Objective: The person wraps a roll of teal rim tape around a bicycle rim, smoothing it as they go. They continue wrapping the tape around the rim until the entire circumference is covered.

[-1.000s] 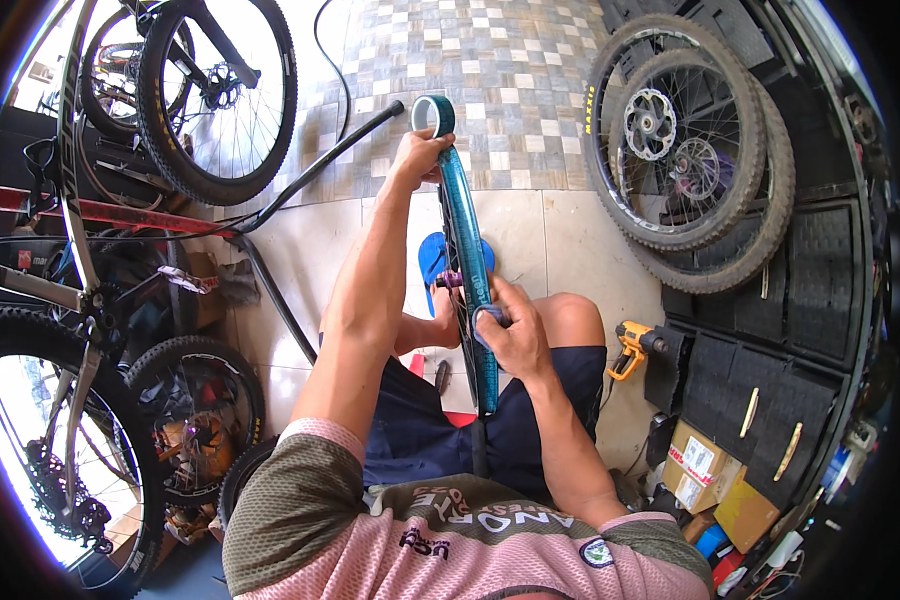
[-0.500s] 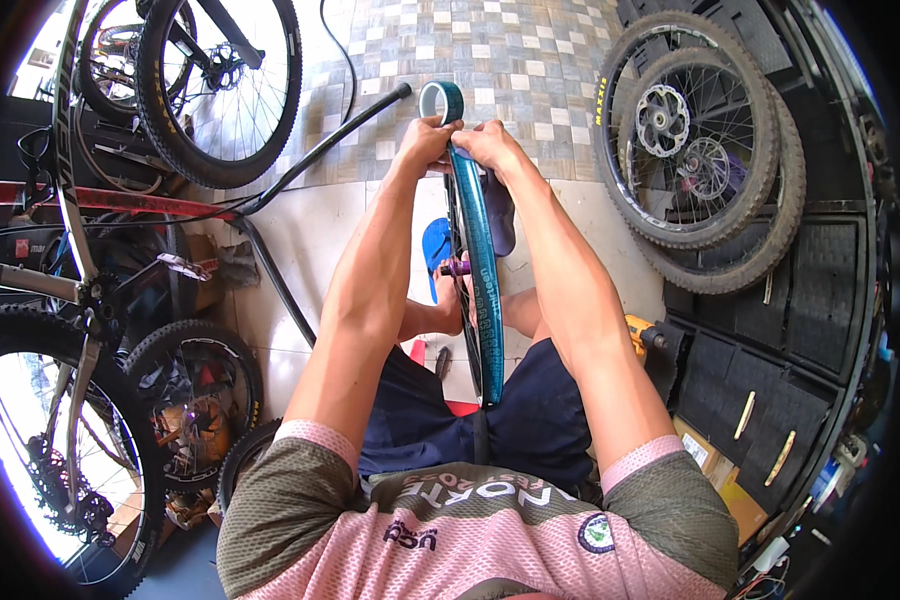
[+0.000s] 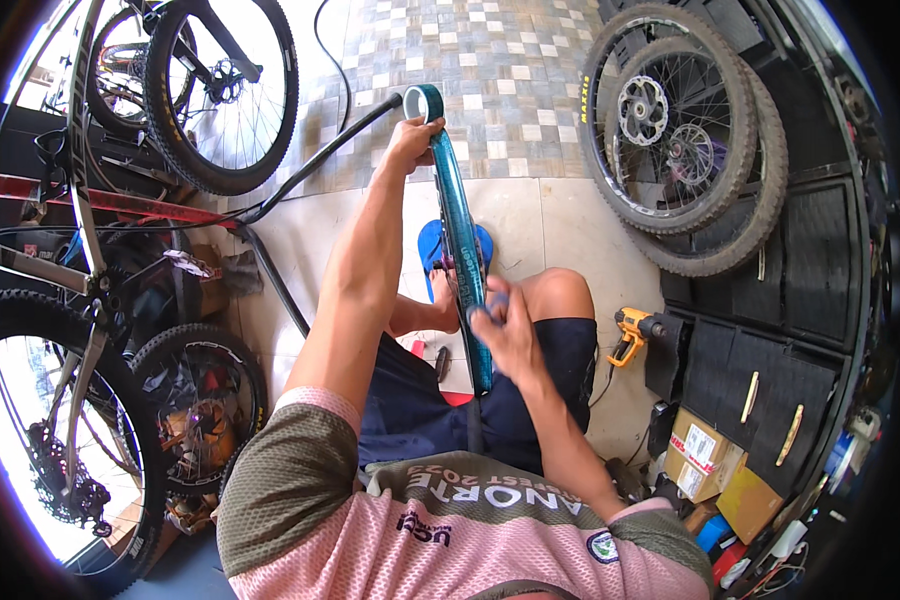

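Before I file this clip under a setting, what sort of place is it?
Most likely a bicycle repair workshop. Spare knobby wheels lean against the dark wall, whole bicycles crowd one side, and a yellow power drill lies on the tiled floor. The left hand and right hand grip a teal bicycle frame tube.

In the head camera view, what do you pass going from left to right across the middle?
Bicycle frame → left hand → teal bike part → right hand → yellow drill → leaning wheels.
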Available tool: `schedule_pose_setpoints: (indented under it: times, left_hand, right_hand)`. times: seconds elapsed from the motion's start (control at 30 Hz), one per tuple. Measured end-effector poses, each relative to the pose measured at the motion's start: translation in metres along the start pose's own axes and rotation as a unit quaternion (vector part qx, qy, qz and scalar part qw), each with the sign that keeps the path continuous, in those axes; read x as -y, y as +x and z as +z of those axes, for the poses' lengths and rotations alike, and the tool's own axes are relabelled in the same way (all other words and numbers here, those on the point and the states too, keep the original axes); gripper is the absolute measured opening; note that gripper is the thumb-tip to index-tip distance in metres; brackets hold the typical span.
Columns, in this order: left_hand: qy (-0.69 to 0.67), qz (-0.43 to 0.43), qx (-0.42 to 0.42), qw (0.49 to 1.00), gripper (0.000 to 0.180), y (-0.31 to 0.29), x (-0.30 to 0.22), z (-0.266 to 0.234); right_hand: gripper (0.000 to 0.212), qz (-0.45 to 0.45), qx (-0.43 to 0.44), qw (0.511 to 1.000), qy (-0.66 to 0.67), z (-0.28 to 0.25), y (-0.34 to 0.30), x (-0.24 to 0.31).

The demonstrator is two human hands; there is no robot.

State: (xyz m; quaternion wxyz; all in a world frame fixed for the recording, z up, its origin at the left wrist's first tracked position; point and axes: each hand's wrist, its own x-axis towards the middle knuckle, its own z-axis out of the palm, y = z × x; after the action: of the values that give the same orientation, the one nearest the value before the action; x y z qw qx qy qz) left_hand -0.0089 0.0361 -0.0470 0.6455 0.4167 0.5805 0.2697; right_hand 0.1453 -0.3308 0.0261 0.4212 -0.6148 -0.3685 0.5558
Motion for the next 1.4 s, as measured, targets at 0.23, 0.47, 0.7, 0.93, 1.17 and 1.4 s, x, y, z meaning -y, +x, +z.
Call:
schedule_pose_setpoints:
  times: [0.23,0.47,0.7,0.93,1.17,1.4]
  left_hand:
    - [0.024,0.039,-0.010,0.999,0.030,-0.023,-0.012,0.010]
    - [0.174,0.236,-0.098,0.951,0.036,-0.123,0.002,0.068]
    - [0.134,0.297,-0.108,0.939,0.033,-0.229,0.043,0.069]
    - [0.054,0.263,-0.057,0.962,0.027,-0.277,0.063,0.058]
    - [-0.190,0.227,0.079,0.952,0.022,-0.313,0.047,0.043]
    - [0.015,0.328,0.041,0.944,0.049,-0.282,-0.026,0.038]
  right_hand:
    - [0.063,-0.045,-0.023,0.997,-0.055,-0.011,-0.071,-0.040]
    - [0.060,-0.133,-0.104,0.984,-0.051,-0.014,0.000,-0.021]
    - [0.040,-0.095,-0.017,0.994,0.048,0.004,0.028,0.013]
    - [0.032,-0.102,0.061,0.991,0.069,0.017,0.003,0.041]
    - [0.023,-0.061,0.071,0.995,0.043,0.013,0.009,0.039]
    - [0.028,-0.072,0.048,0.996,0.002,0.018,0.012,0.024]
